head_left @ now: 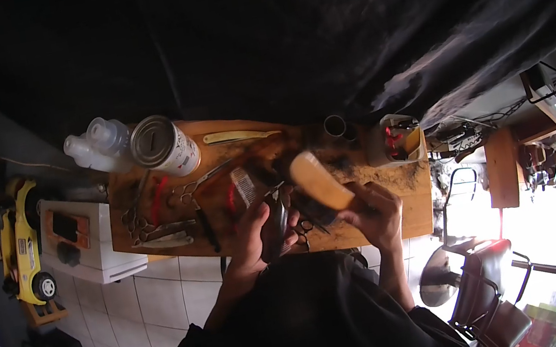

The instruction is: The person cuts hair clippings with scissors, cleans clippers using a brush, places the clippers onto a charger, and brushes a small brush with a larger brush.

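My left hand [254,242] is closed around a dark hair clipper [274,227], held upright over the near edge of the wooden table. Just right of it, my right hand [377,214] grips a brush [319,180] by one end of its pale wooden back. Motion blurs the brush slightly, and its dark bristles are hard to make out. A white comb [244,185] lies behind my left hand. Between the two hands, scissor handles [307,227] show on the table.
On the wooden table [404,222] stand a large tin [163,148], clear bottles [108,135] and a small bin [398,142]. A straight razor [239,136] and several scissors [144,229] lie there among hair clippings. A barber chair [484,286] is at right.
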Demonstrator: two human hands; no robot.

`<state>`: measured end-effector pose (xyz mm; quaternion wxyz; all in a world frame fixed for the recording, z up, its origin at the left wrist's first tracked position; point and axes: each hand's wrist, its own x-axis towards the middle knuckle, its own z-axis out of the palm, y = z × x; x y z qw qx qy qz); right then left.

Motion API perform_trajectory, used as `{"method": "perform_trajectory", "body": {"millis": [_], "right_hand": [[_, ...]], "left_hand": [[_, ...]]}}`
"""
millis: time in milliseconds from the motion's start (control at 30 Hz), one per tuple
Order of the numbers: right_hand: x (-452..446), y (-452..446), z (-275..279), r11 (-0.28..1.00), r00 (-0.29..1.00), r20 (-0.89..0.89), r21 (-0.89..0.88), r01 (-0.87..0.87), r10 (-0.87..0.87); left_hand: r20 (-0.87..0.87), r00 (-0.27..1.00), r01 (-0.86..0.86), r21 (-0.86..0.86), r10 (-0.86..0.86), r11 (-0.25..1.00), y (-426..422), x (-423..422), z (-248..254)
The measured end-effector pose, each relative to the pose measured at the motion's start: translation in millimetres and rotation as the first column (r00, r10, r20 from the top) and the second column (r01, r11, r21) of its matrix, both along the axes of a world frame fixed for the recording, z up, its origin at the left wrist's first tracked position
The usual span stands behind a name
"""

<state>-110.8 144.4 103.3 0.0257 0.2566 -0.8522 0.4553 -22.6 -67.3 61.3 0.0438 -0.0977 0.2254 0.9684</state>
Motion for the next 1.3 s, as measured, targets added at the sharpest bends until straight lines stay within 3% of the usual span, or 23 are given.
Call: {"method": "perform_trajectory", "body": {"millis": [100, 200, 233, 333, 467, 533, 567, 667, 700, 800, 867, 933, 1000, 1100, 1200, 1300], "right_hand": [[2.5, -4.7, 5.3, 0.987, 0.987, -0.003, 0.009, -0.158, 0.158], [0.7, -5.2, -1.9, 0.997, 0.993, 0.091, -0.022, -0.074, 0.076], [-1.4, -1.9, -8.7, 0.999, 0.997, 0.071, -0.007, -0.041, 0.041], [-2.1, 0.4, -7.9, 0.998, 0.999, 0.014, 0.03, 0.05, -0.051], [2.8, -2.8, 0.2, 0.999, 0.997, 0.064, 0.009, -0.046, 0.045], [4.3, -5.9, -4.7, 0.989, 0.986, 0.083, -0.045, -0.141, 0.144], [3.8, -8.4, -5.2, 0.99, 0.989, 0.053, -0.041, -0.136, 0.138], [3.6, -9.5, -7.7, 0.995, 0.994, 0.035, 0.001, 0.099, -0.099], [0.8, -5.8, -11.2, 0.994, 0.994, 0.001, -0.002, 0.107, -0.107], [0.1, 6.8, -4.8, 0.998, 0.994, 0.11, 0.057, 0.02, -0.027], [4.6, 7.4, -4.4, 0.987, 0.98, 0.153, -0.117, -0.109, 0.126], [8.9, -1.5, -9.6, 0.983, 0.979, 0.114, -0.082, -0.163, 0.172], [16.1, -11.1, -6.6, 0.992, 0.99, 0.095, -0.075, -0.099, 0.106], [22.6, -24.8, 4.5, 0.995, 0.997, 0.077, -0.101, 0.017, -0.009], [23.1, -28.6, 10.9, 0.99, 0.984, 0.149, -0.085, 0.111, -0.098], [25.3, -11.8, 3.5, 0.988, 0.991, 0.135, -0.155, -0.001, 0.022]], "left_hand": [[-0.016, 1.0, 0.003, -0.309, -0.009, 0.951, 4.5, -1.3, -4.4], [0.118, 0.988, 0.13, -0.277, -0.1, 0.952, -5.4, 4.8, -12.6], [0.024, 0.996, 0.092, -0.167, -0.089, 0.982, -4.0, 2.3, -12.3], [0.038, 0.999, -0.038, 0.015, 0.038, 0.999, 0.3, -1.7, 1.9], [0.021, 0.999, -0.026, -0.132, 0.029, 0.991, -0.3, 0.5, 2.8], [-0.082, 0.997, -0.001, -0.133, -0.01, 0.991, 1.0, 4.3, 9.7], [-0.099, 0.995, -0.057, -0.239, 0.034, 0.969, 5.9, 5.6, 16.9], [-0.06, 0.998, -0.008, -0.31, -0.011, 0.951, -2.2, 6.7, 20.7], [-0.08, 0.997, -0.007, -0.333, -0.021, 0.943, -4.1, 6.7, 17.1], [0.047, 0.993, -0.1, -0.206, 0.111, 0.974, 6.5, 3.3, 19.6], [-0.01, 0.995, -0.103, -0.167, 0.103, 0.981, 4.5, 4.2, 3.5], [-0.07, 0.997, -0.042, -0.142, 0.033, 0.989, 4.6, 2.3, 1.2], [0.005, 0.999, 0.034, -0.279, -0.034, 0.96, 8.3, 8.3, 11.1], [0.031, 0.983, 0.18, -0.314, -0.18, 0.932, 12.4, 10.3, 14.8], [0.042, 0.988, 0.15, -0.106, -0.146, 0.983, 21.2, 11.8, 19.7], [0.057, 0.997, 0.06, -0.015, -0.059, 0.998, 8.8, 12.4, 2.2]]}}
